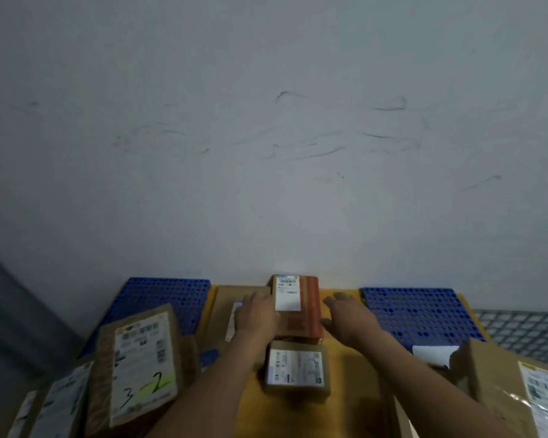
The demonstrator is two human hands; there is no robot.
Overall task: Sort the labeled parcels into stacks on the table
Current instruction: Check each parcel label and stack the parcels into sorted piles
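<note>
Beyond the nearest 3-2 marked parcel (143, 368), left hand (257, 316) and right hand (348, 316), fingers straight and loosely together, flank the orange-taped parcel (299, 308), apparently to square it in place.

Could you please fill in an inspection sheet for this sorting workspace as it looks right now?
Surface: yellow table, blue perforated mats at the back on both sides.
Job's things: orange-taped box at centre back; flat parcel left of it; small labelled box nearer; parcel marked 3-2 at left; large box at right.
Clutter: nothing seen.
Grips: left hand flat against the taped box's left side; right hand open by its right side, contact unclear.
Cables: nothing seen.
Surroundings: scuffed grey wall; wire mesh at right.
</note>
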